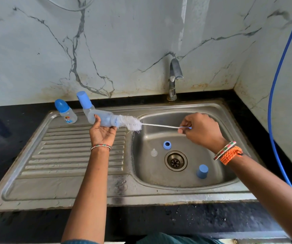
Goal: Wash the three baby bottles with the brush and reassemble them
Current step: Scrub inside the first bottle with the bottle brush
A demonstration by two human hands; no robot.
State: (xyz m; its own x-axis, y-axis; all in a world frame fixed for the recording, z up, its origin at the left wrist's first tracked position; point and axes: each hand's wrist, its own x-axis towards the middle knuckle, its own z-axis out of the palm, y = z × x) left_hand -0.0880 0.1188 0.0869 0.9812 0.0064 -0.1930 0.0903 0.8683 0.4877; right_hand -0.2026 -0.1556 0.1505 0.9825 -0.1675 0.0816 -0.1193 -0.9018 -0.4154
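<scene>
Nearby, blue cap (202, 171) beside drain (176, 160)

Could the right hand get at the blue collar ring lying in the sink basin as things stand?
Probably yes: the blue collar ring lies uncovered in the basin just below the right hand, with nothing between. But that hand pinches the brush handle, so it would need to let go first.
</scene>
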